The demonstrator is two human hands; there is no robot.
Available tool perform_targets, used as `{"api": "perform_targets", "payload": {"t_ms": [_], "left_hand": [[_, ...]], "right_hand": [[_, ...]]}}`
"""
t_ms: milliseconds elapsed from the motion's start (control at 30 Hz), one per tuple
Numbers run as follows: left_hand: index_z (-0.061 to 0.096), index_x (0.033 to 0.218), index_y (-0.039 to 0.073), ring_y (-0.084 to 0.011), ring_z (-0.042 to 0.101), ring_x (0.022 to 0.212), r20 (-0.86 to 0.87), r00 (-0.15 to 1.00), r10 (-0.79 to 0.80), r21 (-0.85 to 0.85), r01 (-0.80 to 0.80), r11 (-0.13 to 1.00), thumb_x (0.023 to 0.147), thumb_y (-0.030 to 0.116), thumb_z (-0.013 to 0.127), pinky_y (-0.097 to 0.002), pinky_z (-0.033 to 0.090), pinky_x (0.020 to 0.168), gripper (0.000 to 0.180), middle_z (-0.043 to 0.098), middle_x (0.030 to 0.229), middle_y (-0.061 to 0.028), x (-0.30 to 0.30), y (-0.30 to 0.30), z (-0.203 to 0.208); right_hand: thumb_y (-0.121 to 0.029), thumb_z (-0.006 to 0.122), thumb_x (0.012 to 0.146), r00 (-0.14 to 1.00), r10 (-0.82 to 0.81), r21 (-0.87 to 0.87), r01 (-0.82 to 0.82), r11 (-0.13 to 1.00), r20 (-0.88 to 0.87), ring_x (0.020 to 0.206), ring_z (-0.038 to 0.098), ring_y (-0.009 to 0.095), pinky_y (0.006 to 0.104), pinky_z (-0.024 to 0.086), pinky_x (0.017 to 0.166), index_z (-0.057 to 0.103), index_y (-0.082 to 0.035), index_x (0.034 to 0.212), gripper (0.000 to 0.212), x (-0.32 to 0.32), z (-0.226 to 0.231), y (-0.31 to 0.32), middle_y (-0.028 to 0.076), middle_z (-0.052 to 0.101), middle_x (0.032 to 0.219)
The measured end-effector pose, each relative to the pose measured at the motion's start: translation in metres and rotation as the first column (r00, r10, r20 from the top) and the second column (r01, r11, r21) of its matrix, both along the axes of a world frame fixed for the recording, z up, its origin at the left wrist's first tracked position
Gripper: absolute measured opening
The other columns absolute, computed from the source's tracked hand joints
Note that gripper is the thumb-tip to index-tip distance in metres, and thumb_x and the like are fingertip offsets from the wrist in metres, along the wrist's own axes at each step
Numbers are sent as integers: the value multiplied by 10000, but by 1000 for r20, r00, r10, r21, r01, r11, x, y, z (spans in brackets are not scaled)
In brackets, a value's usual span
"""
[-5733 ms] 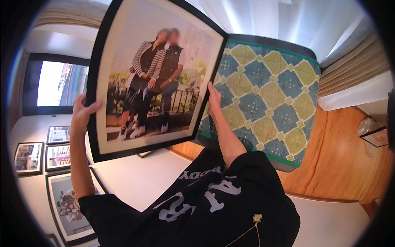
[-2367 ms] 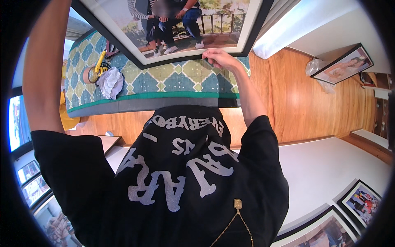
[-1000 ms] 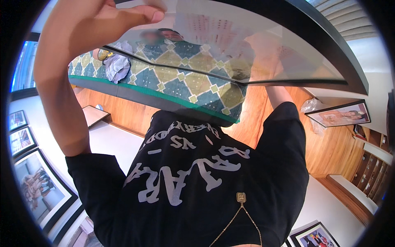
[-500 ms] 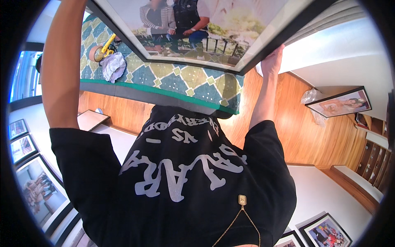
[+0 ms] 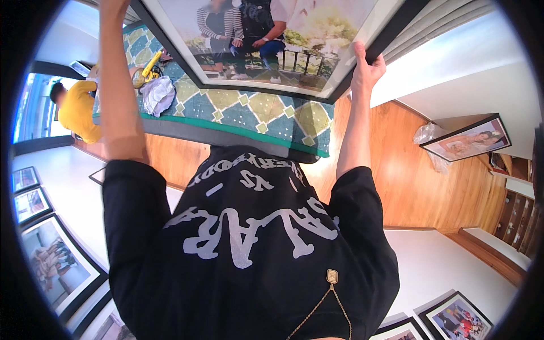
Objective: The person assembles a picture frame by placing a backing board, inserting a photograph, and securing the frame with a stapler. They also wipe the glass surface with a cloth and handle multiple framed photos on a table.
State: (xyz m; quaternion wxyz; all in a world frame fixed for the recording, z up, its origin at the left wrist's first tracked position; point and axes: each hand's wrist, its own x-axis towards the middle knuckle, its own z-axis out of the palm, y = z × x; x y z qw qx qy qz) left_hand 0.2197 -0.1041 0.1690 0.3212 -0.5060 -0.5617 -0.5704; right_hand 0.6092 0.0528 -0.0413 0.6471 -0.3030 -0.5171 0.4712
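Observation:
A large black-framed picture [image 5: 306, 62] is held up at the top of the view, tilted over the bed, with its upper part cut off. Its print shows two seated people by a railing, inside a white mat. My right hand [image 5: 368, 71] grips its right edge, thumb on the front and fingers bent round the black border. On the other side my left forearm [image 5: 122, 107] reaches up beside the frame's left edge, and the hand itself lies past the top of the picture. Under the frame spreads a green patterned cover [image 5: 249, 110] on the bed.
On the cover lie a yellow tool [image 5: 150, 65] and crumpled white paper [image 5: 157, 95]. A person in yellow [image 5: 79, 113] crouches at left. Another framed picture [image 5: 470, 139] leans at right, beside clear plastic [image 5: 428, 134]. Framed photos [image 5: 56, 260] hang at lower left.
The framed picture has shifted a little and my right hand has come round its edge, thumb now on the front. My left arm has moved right, uncovering the person in yellow.

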Motion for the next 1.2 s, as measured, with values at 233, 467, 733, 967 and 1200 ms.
{"api": "perform_targets", "payload": {"t_ms": [233, 467, 733, 967, 1200], "left_hand": [[526, 1246, -4, -192, 588, 984, 872, 113, -476, 383, 450, 807, 922, 539, 527, -314, 448, 886, 633, 620, 1148, -66, -50, -36, -193], [603, 1122, -21, -155, 593, 957, 854, 399, -334, 187, 364, 913, 832, 255, 763, -288, 468, 848, 432, 644, 1068, -63, -13, -24, -158], [626, 1081, -16, -123, 589, 902, 847, 389, -362, 166, 452, 876, 817, 234, 776, -275, 468, 825, 393, 655, 1024, -46, -23, -1, -165], [603, 1166, 8, -163, 614, 969, 912, 228, -341, 126, 635, 762, 832, 175, 749, -314, 488, 872, 401, 650, 1083, -57, -54, 4, -211], [595, 1156, 8, -233, 629, 1030, 949, -69, -306, 204, 878, 433, 852, 174, 705, -386, 497, 938, 364, 650, 1113, -84, -103, 3, -216]], "right_hand": [[-171, 804, 787, 999, 36, -25, -36, 999, 8, 832, 585, 89, 230, 470, 764, 650, 7, 1001, 318, -4, -3, 0, 31, 660, 937], [-184, 786, 805, 1000, 24, 3, -24, 1000, -13, 823, 572, 109, 253, 462, 761, 646, 20, 1000, 315, 10, 26, -24, 40, 655, 920], [-151, 775, 810, 1000, -14, -42, 14, 999, 9, 807, 572, 102, 249, 462, 754, 651, 18, 978, 268, 16, 4, -13, 32, 651, 900], [-199, 811, 769, 972, 231, -202, -237, 950, -50, 969, 598, 179, 316, 466, 886, 572, 37, 1161, 516, 49, -9, 6, 84, 637, 1065], [-295, 872, 648, 838, 546, -425, -497, 757, -6, 1224, 467, 250, 361, 372, 1026, 363, -1, 1392, 948, 72, -18, 45, 122, 520, 1299]]}}
